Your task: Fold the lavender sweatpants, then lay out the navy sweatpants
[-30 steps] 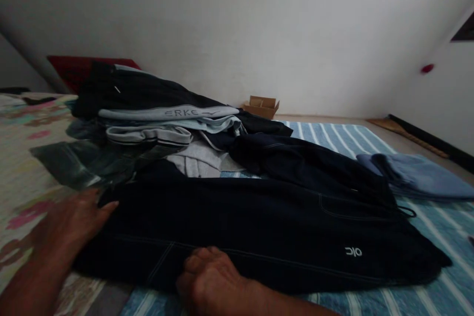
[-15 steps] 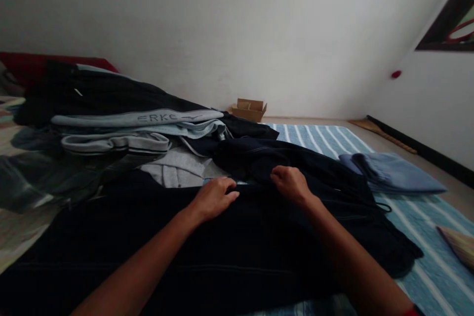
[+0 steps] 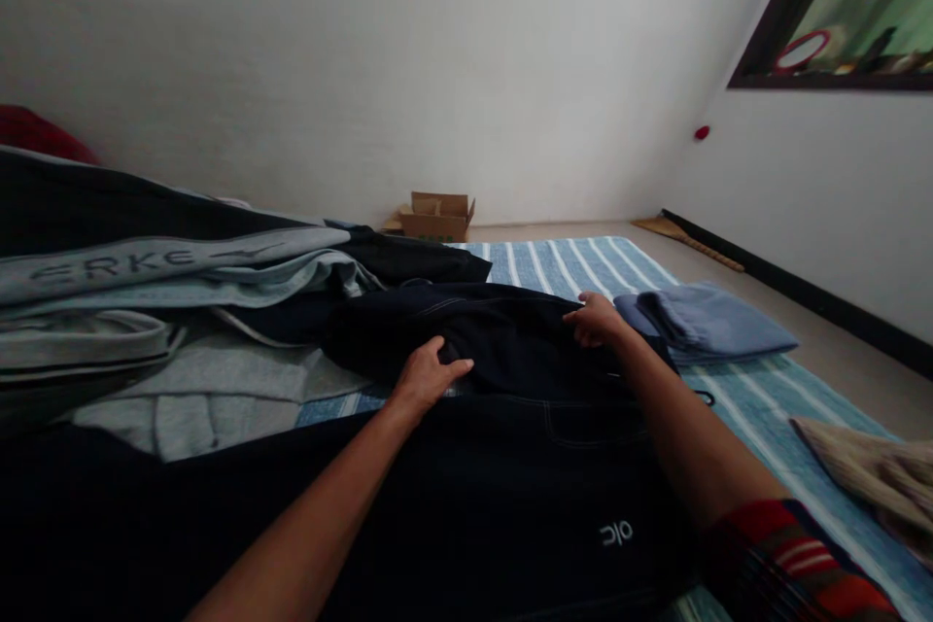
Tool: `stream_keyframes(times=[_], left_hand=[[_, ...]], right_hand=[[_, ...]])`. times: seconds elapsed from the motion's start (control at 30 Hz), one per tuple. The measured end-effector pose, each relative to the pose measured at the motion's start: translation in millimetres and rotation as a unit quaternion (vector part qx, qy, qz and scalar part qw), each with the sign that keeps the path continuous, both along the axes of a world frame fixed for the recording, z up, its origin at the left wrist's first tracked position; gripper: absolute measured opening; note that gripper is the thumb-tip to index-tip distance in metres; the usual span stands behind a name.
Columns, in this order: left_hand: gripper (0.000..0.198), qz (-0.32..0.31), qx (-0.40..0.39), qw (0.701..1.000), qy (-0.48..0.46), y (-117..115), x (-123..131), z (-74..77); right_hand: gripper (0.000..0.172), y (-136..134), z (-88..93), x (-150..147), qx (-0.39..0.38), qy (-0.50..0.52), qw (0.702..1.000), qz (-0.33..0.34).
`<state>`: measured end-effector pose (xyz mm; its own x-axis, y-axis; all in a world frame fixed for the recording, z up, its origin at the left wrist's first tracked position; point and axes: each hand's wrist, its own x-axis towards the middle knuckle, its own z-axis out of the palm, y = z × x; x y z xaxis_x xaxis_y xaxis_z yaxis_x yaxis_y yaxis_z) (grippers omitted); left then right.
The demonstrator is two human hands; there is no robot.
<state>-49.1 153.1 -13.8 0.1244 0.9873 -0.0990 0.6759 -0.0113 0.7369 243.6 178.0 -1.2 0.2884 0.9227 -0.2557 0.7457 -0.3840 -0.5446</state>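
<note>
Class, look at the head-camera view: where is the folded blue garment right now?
The folded blue garment lies on the right of the head view, on the striped blue mat, just beyond the person's right hand.

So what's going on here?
A person is handling dark navy trousers with both bare hands, on a blue striped mat. The left hand and right hand are on the upper fold, though it's hard to tell whether either has a firm grip. A pile of clothes lies to the left, and a folded blue garment lies to the right.
</note>
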Motion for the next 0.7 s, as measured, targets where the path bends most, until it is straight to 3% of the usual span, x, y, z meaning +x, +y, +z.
stream_keyframes(times=[0.17,0.27,0.33,0.43,0.57,0.63,0.7], left_hand=[[0.059,-0.024,-0.077,0.980,-0.180,-5,22,6.6],[0.064,-0.031,-0.035,0.971,-0.235,1,32,3.0],[0.067,-0.033,0.044,0.980,-0.193,7,36,-3.0],[0.068,-0.025,0.112,0.993,-0.038,15,41,-13.2],[0.066,-0.024,0.118,0.989,0.090,18,46,-17.3],[0.062,-0.030,0.117,0.985,0.125,14,49,-12.6],[0.055,-0.027,0.120,0.976,0.180,7,52,-4.6]], right_hand=[[0.021,10,2.6,9,0.011,0.014,1.000,-0.020],[0.025,10,11.3,14,0.093,-0.022,0.993,-0.062],[0.032,7,13.9,17,0.144,-0.054,0.984,-0.091],[0.037,1,6.5,15,0.182,-0.079,0.975,-0.097],[0.049,-16,-13.2,5,0.194,-0.069,0.978,-0.040],[0.062,-28,-16.9,4,0.202,-0.071,0.977,-0.022],[0.065,-44,-14.0,8,0.210,-0.084,0.974,-0.015]])
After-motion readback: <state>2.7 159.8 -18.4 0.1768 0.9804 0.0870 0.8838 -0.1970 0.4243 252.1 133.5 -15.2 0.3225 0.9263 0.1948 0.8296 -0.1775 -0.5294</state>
